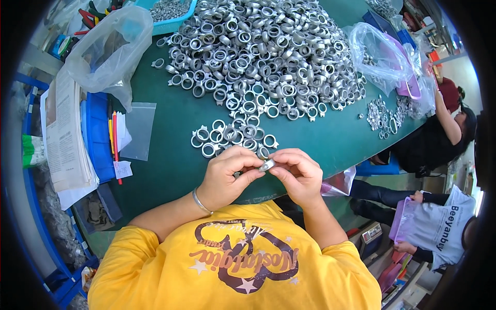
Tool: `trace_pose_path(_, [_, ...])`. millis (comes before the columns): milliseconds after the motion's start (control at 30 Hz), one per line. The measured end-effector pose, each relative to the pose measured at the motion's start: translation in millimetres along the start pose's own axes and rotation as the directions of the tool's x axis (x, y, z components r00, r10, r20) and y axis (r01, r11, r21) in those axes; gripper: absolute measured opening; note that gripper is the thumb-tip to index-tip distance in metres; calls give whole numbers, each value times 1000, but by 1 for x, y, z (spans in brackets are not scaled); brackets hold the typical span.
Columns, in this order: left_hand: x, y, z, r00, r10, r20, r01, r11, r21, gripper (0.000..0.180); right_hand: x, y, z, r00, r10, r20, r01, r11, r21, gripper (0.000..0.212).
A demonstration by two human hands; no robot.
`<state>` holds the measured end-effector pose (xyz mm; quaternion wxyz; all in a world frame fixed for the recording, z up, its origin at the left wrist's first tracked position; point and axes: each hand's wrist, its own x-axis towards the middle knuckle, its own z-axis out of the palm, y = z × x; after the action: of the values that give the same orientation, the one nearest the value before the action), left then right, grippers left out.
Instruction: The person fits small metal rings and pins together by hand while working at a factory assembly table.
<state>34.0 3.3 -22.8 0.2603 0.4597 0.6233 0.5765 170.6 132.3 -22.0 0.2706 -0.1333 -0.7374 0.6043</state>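
Between my two hands, near the front edge of the green table, is a small silver metal ring [266, 165]. My left hand [227, 173] pinches its left side with thumb and fingertips. From the other side my right hand [299, 174] grips it the same way. Just beyond my fingers lies a small group of similar metal rings [230, 135], some with a little lug on the rim. Behind that group rises a large heap of the same rings [258, 51]. My fingers cover part of the held ring.
At left stand a clear plastic bag [111, 51], a blue bin [98, 137] with papers, and pencils [115, 144]. A turquoise basket [173, 21] of small parts is at the back. Small metal pieces [382, 116] lie right, near another bag [380, 59]. Two people [434, 134] are at right.
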Motion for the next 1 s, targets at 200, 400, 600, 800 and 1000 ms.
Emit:
trace_pose_path(200, [-3,-1,1,997,-72,-17,70,995,-78,20,1,4,-1,1000,-10,-16,11,997,82,17])
trace_pose_path(400, [-1,0,-1,998,43,-46,-42,999,20,20,-2,7,3,997,76,-4,-75,991,109,16])
trace_pose_path(600, [0,0,0,996,73,-47,-71,997,30,18,-2,7,4,988,154,9,-152,966,210,14])
trace_pose_path(800, [0,0,0,997,51,-64,-50,999,13,19,-2,7,4,981,192,36,-195,941,278,13])
trace_pose_path(1000, [-1,-1,-3,999,-9,-38,8,1000,-13,21,-3,9,3,991,132,24,-134,973,189,15])
